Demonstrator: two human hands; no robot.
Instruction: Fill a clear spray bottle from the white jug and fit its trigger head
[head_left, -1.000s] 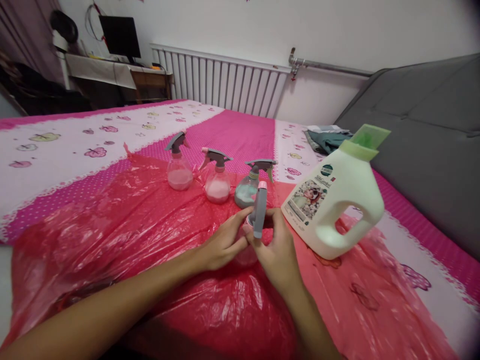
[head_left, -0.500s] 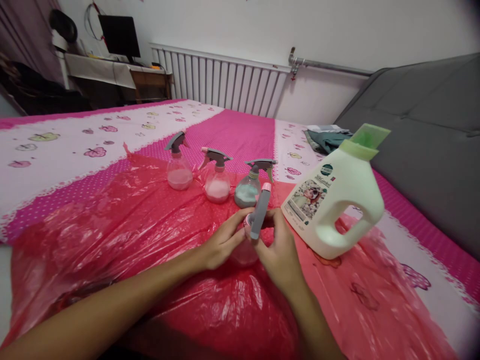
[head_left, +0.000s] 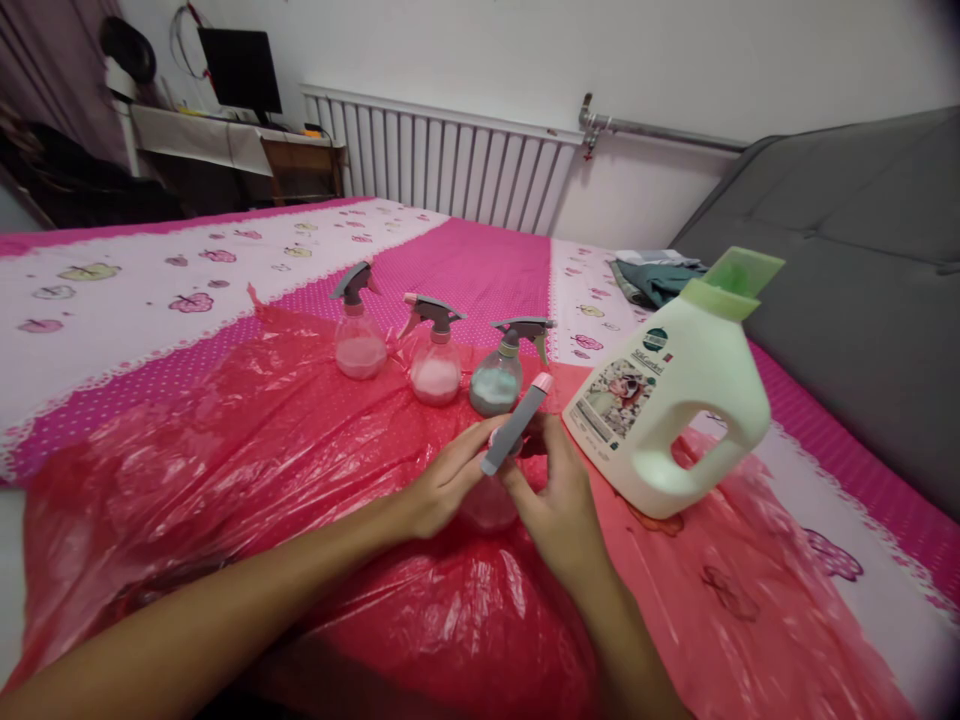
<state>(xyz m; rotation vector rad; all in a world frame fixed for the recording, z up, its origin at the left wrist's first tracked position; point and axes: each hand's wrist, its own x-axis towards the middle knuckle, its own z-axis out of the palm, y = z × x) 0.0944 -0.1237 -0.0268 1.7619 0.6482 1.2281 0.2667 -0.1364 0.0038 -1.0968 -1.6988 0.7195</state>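
Observation:
A small clear spray bottle with pink liquid stands on the red plastic sheet between my hands. My left hand is wrapped round its body. My right hand grips its grey trigger head, whose pink-tipped nozzle points up and to the right. Beyond my hands stand three more spray bottles: two with pink liquid and one greenish. A white detergent jug with a green cap stands just right of my right hand.
The sheet lies on a bed with a pink and white flowered cover. A grey headboard runs along the right. Folded clothes lie by it. A white radiator and a desk with a monitor stand behind.
The grey trigger head has turned clockwise under my right hand, so its nozzle now leans to the right instead of standing upright. The other bottles and the jug have not moved.

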